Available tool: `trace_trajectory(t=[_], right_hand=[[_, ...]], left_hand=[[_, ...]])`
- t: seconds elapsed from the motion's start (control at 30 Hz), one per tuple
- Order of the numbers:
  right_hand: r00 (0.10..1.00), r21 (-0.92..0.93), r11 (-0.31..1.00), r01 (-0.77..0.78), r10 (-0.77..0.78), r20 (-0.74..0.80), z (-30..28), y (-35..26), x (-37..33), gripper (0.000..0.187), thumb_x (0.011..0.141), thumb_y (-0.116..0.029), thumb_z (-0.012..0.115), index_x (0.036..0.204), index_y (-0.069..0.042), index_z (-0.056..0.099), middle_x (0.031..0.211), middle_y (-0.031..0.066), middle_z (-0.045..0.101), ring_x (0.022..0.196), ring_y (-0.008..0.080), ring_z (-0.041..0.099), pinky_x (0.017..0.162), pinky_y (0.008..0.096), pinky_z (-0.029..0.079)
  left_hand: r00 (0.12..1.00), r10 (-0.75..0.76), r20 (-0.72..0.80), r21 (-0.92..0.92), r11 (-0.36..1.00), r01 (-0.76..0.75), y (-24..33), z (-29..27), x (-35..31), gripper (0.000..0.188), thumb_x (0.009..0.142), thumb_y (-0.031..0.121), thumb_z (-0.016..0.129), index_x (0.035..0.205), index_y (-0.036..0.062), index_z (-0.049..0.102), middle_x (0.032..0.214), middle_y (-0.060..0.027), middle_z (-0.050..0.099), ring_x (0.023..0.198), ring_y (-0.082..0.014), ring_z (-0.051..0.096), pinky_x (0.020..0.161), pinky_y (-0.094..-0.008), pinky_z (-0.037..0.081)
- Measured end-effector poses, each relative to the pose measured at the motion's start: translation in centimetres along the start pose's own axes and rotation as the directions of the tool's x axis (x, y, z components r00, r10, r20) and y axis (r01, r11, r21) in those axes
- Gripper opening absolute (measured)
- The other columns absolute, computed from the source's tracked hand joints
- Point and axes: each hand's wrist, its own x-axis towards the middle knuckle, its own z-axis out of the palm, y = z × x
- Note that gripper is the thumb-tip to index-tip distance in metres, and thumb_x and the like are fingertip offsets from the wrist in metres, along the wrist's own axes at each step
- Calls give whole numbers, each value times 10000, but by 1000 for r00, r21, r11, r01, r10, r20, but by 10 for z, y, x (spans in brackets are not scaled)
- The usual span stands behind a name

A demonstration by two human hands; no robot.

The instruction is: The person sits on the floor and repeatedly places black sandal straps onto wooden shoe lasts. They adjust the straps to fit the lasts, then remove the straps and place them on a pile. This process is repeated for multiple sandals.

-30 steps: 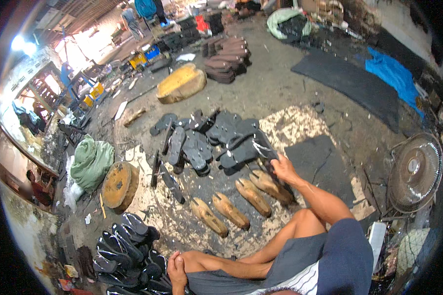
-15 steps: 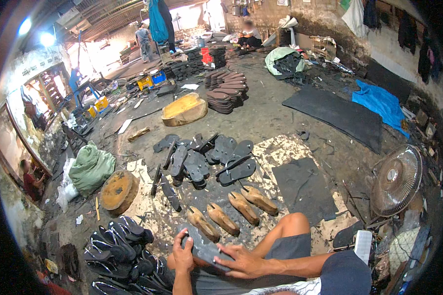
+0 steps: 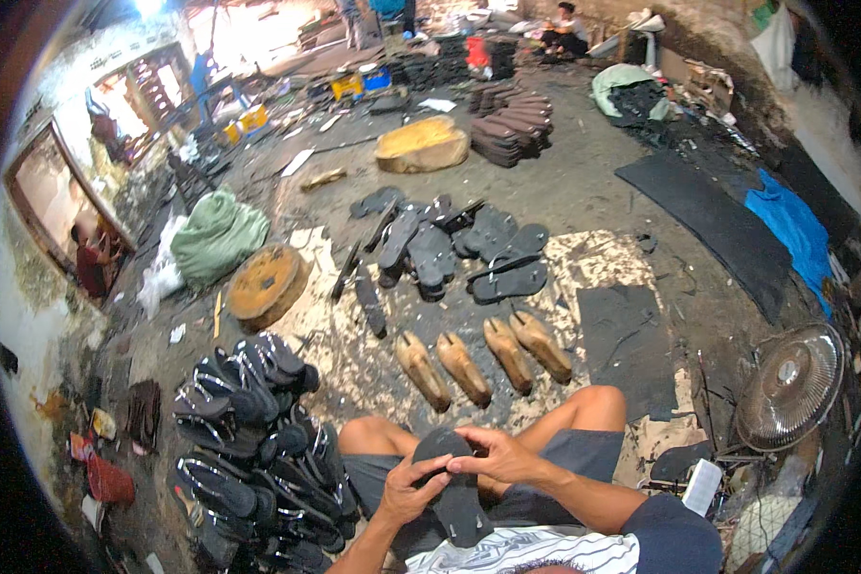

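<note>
A black sandal sole [image 3: 465, 515] lies lengthwise over my lap, one end toward my body. My left hand [image 3: 413, 486] grips its left edge near the far end. From the other side my right hand [image 3: 496, 453] closes on the same end, and the fingertips of both hands meet over the sole's upper face. Whatever may be pinched between those fingertips is too small to make out. Just beyond my knees stands a row of several wooden foot-shaped lasts [image 3: 463, 369]. Behind them black soles and thong sandals [image 3: 432, 256] lie in a loose pile.
Thong sandals [image 3: 222, 409] are heaped at my left. Near them sit a round wood block [image 3: 266, 285] and a green sack [image 3: 220, 237]. A black sheet [image 3: 626, 335] and a fan [image 3: 790, 385] are at right. Farther off are stacked brown soles [image 3: 507, 134] and a person [image 3: 566, 33].
The sole has turned from crosswise to lengthwise and come closer to my body. My hands have drawn together at its far end. The whole view has shifted.
</note>
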Motion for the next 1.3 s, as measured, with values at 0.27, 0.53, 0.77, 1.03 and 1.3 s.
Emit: trace_trajectory(t=[0.27,0.53,0.77,1.03,1.3], right_hand=[[983,-319,942,101,-145,-117,7,-9,-12,531,892,-231,735,1322,10,537,969,78,661,858,108,598,728,289,510],[994,5,1000,18,-18,-107,14,-24,-22,373,938,-116,653,1264,-15,502,1065,39,594,947,93,564,809,280,494],[983,-212,977,-12,-27,-180,14,-17,-13,383,927,-157,671,1225,18,504,1056,111,632,953,135,612,810,313,515],[903,-88,996,11,-47,-426,-26,-17,41,367,949,-151,685,1258,-16,540,1017,24,628,918,55,584,758,221,517],[699,-493,834,-248,-198,-687,-187,55,116,435,935,-363,669,1198,-18,629,1099,143,689,935,252,671,804,362,550]], left_hand=[[978,-187,-91,29,981,190,1,12,-6,169,874,104,751,1017,44,684,965,-78,712,949,-168,666,880,-306,510],[982,-130,-136,-24,992,128,12,28,2,512,958,108,625,1434,36,450,1298,-119,577,1166,-200,566,1025,-339,434],[956,-274,-104,-182,950,253,3,32,9,660,957,77,591,1540,23,286,1465,-163,429,1306,-230,460,1101,-367,363],[953,-282,115,681,720,131,26,55,41,1183,821,411,790,1585,64,-44,1604,-296,66,1480,-384,205,1178,-484,234],[846,-531,-59,-552,723,415,-27,5,47,575,918,-30,597,1440,-70,360,1126,-131,691,935,-155,690,833,-270,562]])
